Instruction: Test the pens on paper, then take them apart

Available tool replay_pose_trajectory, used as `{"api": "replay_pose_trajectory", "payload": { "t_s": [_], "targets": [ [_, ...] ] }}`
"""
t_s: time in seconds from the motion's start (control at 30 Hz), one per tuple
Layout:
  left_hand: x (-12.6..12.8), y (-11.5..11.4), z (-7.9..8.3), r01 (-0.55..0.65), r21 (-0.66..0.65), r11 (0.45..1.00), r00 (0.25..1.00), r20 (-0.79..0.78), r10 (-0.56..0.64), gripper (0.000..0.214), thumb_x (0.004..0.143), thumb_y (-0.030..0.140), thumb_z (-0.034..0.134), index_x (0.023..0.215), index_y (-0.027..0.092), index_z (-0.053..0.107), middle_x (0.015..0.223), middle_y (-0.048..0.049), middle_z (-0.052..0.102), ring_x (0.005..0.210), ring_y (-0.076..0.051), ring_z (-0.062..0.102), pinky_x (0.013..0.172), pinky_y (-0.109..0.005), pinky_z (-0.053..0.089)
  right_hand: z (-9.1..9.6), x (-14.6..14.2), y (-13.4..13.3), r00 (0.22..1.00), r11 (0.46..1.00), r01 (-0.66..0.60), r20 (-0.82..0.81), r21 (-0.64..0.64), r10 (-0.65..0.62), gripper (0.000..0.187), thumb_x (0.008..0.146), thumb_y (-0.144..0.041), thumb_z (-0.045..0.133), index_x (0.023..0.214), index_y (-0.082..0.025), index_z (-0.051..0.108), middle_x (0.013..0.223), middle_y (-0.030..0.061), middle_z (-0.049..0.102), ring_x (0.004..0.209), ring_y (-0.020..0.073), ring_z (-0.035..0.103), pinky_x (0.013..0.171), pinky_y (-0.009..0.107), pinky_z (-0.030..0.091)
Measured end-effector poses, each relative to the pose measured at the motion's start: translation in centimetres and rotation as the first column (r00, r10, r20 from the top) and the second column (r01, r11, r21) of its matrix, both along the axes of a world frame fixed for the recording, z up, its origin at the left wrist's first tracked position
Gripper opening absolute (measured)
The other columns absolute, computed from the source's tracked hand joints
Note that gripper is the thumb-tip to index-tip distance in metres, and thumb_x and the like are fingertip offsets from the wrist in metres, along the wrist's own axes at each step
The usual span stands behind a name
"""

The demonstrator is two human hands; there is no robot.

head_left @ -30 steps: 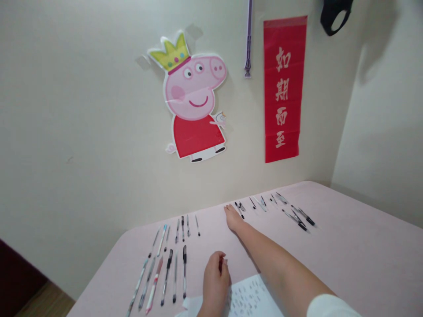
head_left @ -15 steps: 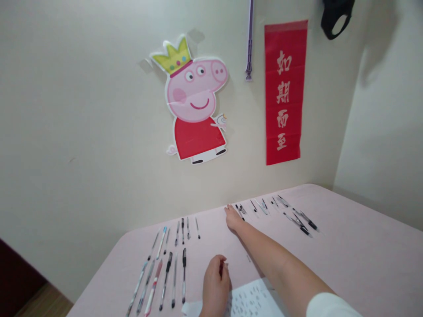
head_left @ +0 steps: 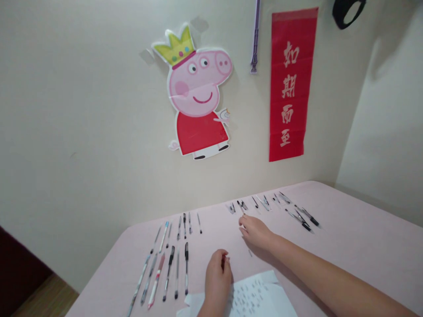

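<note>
My left hand (head_left: 217,279) is closed beside the sheet of paper (head_left: 262,293), its fingers curled inward; what they hold, if anything, is hidden. My right hand (head_left: 256,231) is over the middle of the table, fingers a little apart, with nothing visible in them. Just beyond its fingertips are small pen parts (head_left: 231,208) near the table's far edge. More disassembled pens (head_left: 300,220) lie to the right of that hand. A small thin piece (head_left: 250,253) lies on the table between my hands.
Two rows of whole pens, including a pink one (head_left: 156,280) and a black-capped one (head_left: 187,268), lie on the left of the pink tabletop (head_left: 109,268). Behind the table stands a wall with a pig cutout (head_left: 201,132) and a red banner (head_left: 292,83).
My right hand has drawn back from the far edge toward me and to the right. Pen parts now show where it was. My left hand stays closed in about the same place.
</note>
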State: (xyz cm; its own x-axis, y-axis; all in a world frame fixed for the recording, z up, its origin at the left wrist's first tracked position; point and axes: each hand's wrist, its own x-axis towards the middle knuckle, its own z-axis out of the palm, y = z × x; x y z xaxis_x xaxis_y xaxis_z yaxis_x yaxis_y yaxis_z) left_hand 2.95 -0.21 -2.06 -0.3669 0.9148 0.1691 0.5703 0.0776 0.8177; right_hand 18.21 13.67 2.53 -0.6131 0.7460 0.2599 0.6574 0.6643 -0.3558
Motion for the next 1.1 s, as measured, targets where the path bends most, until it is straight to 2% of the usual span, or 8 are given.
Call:
{"api": "replay_pose_trajectory", "payload": {
  "t_s": [0.1, 0.23, 0.33, 0.53, 0.77, 0.83, 0.93, 1.1],
  "targets": [
    [-0.1, 0.0, -0.2, 0.021, 0.006, 1.000, 1.000, -0.001, -0.021, 0.020, 0.082, 0.027, 0.044, 0.093, 0.020, 0.058, 0.070, -0.0035, 0.063, 0.068, -0.019, 0.060, 0.067, -0.030, 0.045, -0.4, 2.6, -2.6, 0.992, 0.985, -0.127, 0.007, -0.115, 0.129, 0.023, 0.077, -0.024, 0.056, 0.099, -0.020, 0.059, 0.083, 0.0044, 0.063, 0.075, 0.0183, 0.057, 0.068, 0.027, 0.040],
    [0.0, 0.0, 0.1, 0.015, 0.001, 1.000, 1.000, -0.011, -0.015, 0.019, 0.081, 0.027, 0.045, 0.093, 0.019, 0.059, 0.075, -0.0049, 0.065, 0.072, -0.019, 0.060, 0.069, -0.030, 0.045, -1.0, 3.6, -3.9, 0.970, 0.956, -0.243, -0.040, -0.164, 0.240, 0.017, 0.073, -0.016, 0.056, 0.089, -0.020, 0.059, 0.086, 0.0035, 0.061, 0.076, 0.0161, 0.056, 0.068, 0.024, 0.040],
    [0.0, 0.0, 0.3, 0.015, 0.003, 1.000, 1.000, -0.018, -0.015, 0.020, 0.081, 0.025, 0.044, 0.093, 0.018, 0.058, 0.081, -0.0064, 0.065, 0.078, -0.019, 0.061, 0.073, -0.031, 0.044, -1.5, 2.7, -3.6, 0.974, 0.963, -0.227, -0.036, -0.146, 0.224, 0.015, 0.076, -0.010, 0.050, 0.082, -0.019, 0.060, 0.085, 0.0048, 0.061, 0.078, 0.0165, 0.056, 0.071, 0.025, 0.041],
    [-0.1, -0.1, 0.3, 0.016, 0.014, 1.000, 1.000, -0.011, -0.016, 0.020, 0.081, 0.025, 0.044, 0.093, 0.018, 0.059, 0.082, -0.0066, 0.066, 0.078, -0.019, 0.060, 0.073, -0.031, 0.044, -2.3, 0.4, -1.6, 0.994, 0.991, -0.107, -0.009, -0.079, 0.106, 0.020, 0.080, -0.008, 0.043, 0.078, -0.016, 0.061, 0.081, 0.0070, 0.061, 0.076, 0.0175, 0.056, 0.071, 0.026, 0.040],
    [0.0, 0.0, 0.3, 0.014, 0.013, 1.000, 1.000, 0.028, -0.014, 0.021, 0.080, 0.028, 0.045, 0.091, 0.018, 0.060, 0.075, -0.0047, 0.064, 0.072, -0.019, 0.060, 0.069, -0.030, 0.045, -1.5, 0.9, 1.2, 0.997, 0.987, -0.033, -0.070, -0.155, 0.023, 0.018, 0.076, -0.006, 0.047, 0.078, -0.014, 0.063, 0.080, 0.0068, 0.063, 0.077, 0.0170, 0.055, 0.072, 0.025, 0.039],
    [0.0, 0.0, 0.3, 0.008, 0.015, 1.000, 0.999, 0.038, -0.009, 0.021, 0.080, 0.028, 0.045, 0.090, 0.018, 0.060, 0.072, -0.0040, 0.064, 0.070, -0.019, 0.060, 0.068, -0.030, 0.045, -1.3, 1.4, 1.3, 0.997, 0.985, -0.046, -0.068, -0.164, 0.036, 0.019, 0.075, -0.006, 0.047, 0.082, -0.013, 0.063, 0.082, 0.0073, 0.062, 0.077, 0.0167, 0.055, 0.072, 0.025, 0.039],
    [0.0, 0.0, 0.4, 0.009, 0.018, 1.000, 0.999, 0.043, -0.009, 0.021, 0.079, 0.029, 0.045, 0.091, 0.018, 0.060, 0.072, -0.0037, 0.063, 0.068, -0.018, 0.059, 0.067, -0.030, 0.044, -1.2, 1.8, 0.6, 0.989, 0.979, -0.145, -0.050, -0.140, 0.139, 0.022, 0.075, -0.006, 0.048, 0.089, -0.014, 0.062, 0.090, 0.0071, 0.060, 0.079, 0.0155, 0.055, 0.073, 0.023, 0.038],
    [0.0, 0.0, 0.5, 0.013, 0.025, 1.000, 1.000, 0.021, -0.013, 0.022, 0.079, 0.030, 0.046, 0.091, 0.018, 0.060, 0.073, -0.0042, 0.064, 0.069, -0.019, 0.059, 0.068, -0.030, 0.044, -1.4, 1.2, 0.2, 0.978, 0.981, -0.179, 0.094, -0.068, 0.185, 0.016, 0.080, -0.010, 0.049, 0.083, -0.016, 0.063, 0.092, 0.0069, 0.059, 0.082, 0.0163, 0.055, 0.073, 0.024, 0.037]
  ]
}}
